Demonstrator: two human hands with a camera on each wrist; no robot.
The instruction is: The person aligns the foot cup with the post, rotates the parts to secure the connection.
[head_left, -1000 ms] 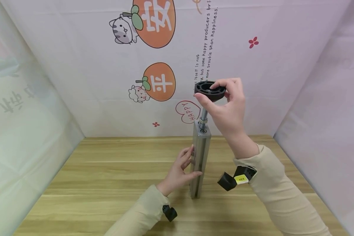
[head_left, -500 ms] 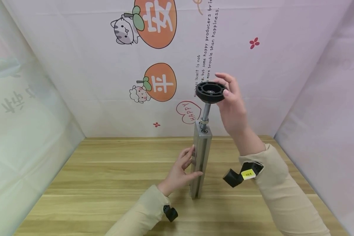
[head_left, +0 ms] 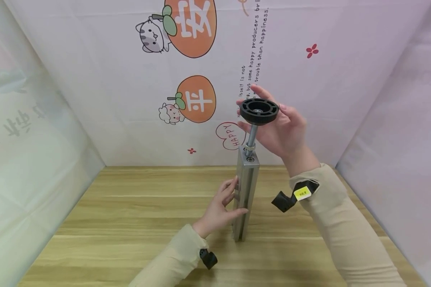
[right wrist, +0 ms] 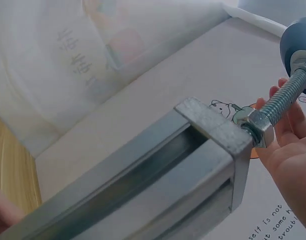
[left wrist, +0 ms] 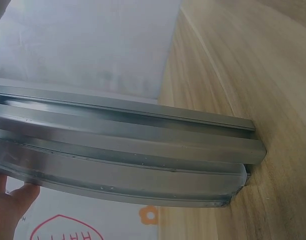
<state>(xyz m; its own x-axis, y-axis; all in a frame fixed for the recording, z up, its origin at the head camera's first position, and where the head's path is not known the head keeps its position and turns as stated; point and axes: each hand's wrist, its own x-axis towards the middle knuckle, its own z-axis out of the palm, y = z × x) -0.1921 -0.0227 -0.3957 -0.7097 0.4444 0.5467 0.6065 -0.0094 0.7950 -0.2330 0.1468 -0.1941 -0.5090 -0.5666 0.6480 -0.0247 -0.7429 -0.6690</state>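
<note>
In the head view, the black foot (head_left: 259,118) hides part of the fingers of the right hand (head_left: 284,130); whether they touch it cannot be told. Some fingertips of the left hand (head_left: 217,212) are out of sight behind the metal profile (head_left: 250,183). The left-wrist view crops the profile's upper part; the right-wrist view crops the foot. The yellow label (head_left: 303,193) is too small to read, and the printed text (head_left: 254,42) runs off the top edge
</note>
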